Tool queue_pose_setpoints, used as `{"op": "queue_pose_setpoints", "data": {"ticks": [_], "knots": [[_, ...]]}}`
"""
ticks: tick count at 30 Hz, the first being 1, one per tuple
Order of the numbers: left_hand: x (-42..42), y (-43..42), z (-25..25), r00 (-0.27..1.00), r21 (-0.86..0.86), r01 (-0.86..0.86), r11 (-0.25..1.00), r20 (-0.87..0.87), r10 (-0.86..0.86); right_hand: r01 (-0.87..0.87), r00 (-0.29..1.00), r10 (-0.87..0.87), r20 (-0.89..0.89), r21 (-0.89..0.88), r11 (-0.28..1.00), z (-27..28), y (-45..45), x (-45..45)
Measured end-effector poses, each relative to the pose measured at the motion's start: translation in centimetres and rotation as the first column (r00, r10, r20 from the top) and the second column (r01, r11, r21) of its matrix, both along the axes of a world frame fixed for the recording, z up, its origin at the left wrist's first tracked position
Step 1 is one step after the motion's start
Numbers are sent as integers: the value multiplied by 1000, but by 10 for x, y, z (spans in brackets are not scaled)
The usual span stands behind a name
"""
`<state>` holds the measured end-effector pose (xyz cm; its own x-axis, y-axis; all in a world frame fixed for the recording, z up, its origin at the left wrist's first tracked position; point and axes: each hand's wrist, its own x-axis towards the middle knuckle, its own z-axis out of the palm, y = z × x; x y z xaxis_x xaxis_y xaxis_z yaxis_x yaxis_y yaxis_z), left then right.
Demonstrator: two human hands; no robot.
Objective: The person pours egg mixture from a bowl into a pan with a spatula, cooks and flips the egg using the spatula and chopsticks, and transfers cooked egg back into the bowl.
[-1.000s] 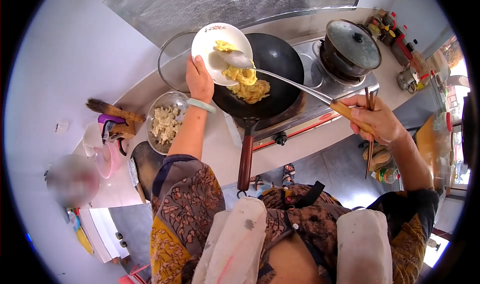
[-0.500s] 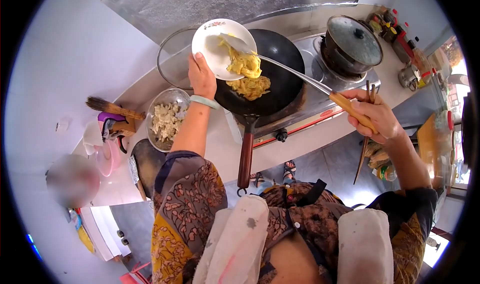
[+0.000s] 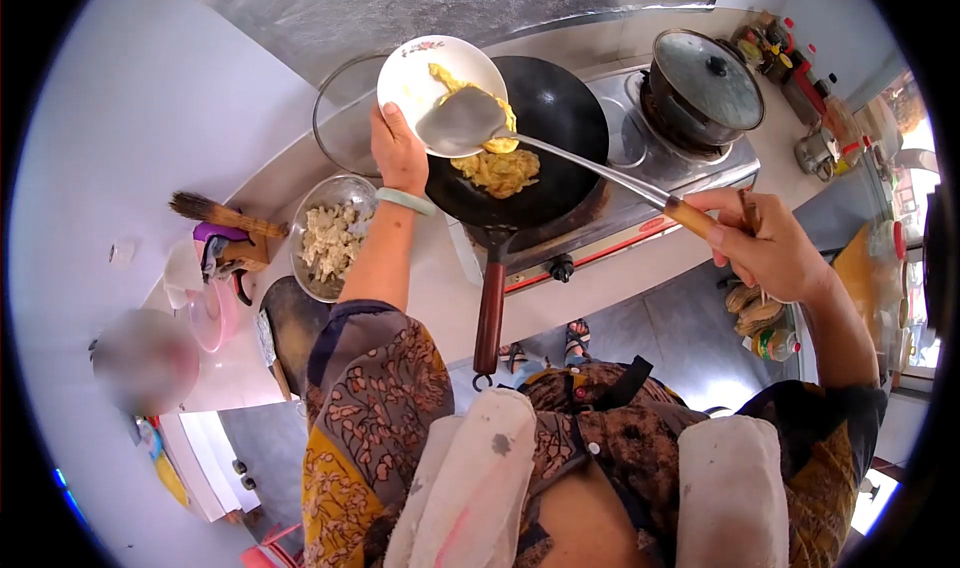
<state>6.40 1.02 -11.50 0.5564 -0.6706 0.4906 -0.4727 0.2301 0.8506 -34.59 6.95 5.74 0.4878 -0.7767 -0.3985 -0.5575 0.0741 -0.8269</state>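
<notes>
My left hand (image 3: 400,153) grips the rim of a white plate (image 3: 402,83) with a floral mark, tilted over the left side of a black wok (image 3: 565,103). My right hand (image 3: 770,248) is closed around the wooden handle of a metal spatula (image 3: 462,120). The chopsticks (image 3: 748,211) are also in this hand, mostly hidden by it. The spatula's blade lies across the plate, covering part of the yellow cooked egg (image 3: 445,76) there. More egg (image 3: 500,175) rests in the wok below the plate's lower edge.
A lidded pot (image 3: 710,88) occupies the right burner of the gas stove (image 3: 625,128). Left of the wok are a metal bowl (image 3: 335,238) of pale food pieces and a glass lid (image 3: 335,118). The wok's handle (image 3: 490,308) points toward me. Bottles (image 3: 785,53) line the back right.
The spatula's blade has turned and moved down-left across the plate, its back now showing. My right hand has rotated and shifted slightly right and down. The plate has moved slightly left.
</notes>
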Motion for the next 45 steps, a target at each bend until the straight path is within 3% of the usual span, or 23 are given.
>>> {"op": "queue_pose_setpoints", "data": {"ticks": [7, 10, 19, 22, 25, 27, 32, 41, 45], "knots": [[-6, 1, -1, 998, -48, 15, 999, -68, -18, 100, 962, -124, 242, 109, 989, -14, -13, -2], [-6, 1, -4, 999, -26, -2, 1000, -51, 1, 46, 930, -117, 348, 206, 977, -26, -21, 1], [-1, 1, -11, 997, 17, -21, 1000, -74, 22, -55, 991, 50, 124, 40, 998, -8, -21, 10], [3, 2, -12, 997, 1, -4, 1000, -71, 5, -118, 991, 123, 53, -90, 989, 3, -23, 9], [5, 4, -12, 993, -38, 44, 998, -109, -48, -138, 981, 118, -154, -126, 982, 26, -26, 6], [8, 4, -13, 982, -54, 94, 994, -158, -102, -147, 980, 117, -162, -191, 971, 32, -25, 5], [12, 4, -13, 992, -49, 101, 994, -75, -104, -169, 966, 101, -236, -289, 942, 40, -25, -4], [6, 4, -9, 991, -41, 117, 992, -53, -119, -49, 996, 24, -83, -306, 951, 26, -24, 12], [-1, 7, 1, 993, -10, 118, 993, 20, -118, -13, 999, 21, 35, -199, 980, 7, -27, 10]]}}
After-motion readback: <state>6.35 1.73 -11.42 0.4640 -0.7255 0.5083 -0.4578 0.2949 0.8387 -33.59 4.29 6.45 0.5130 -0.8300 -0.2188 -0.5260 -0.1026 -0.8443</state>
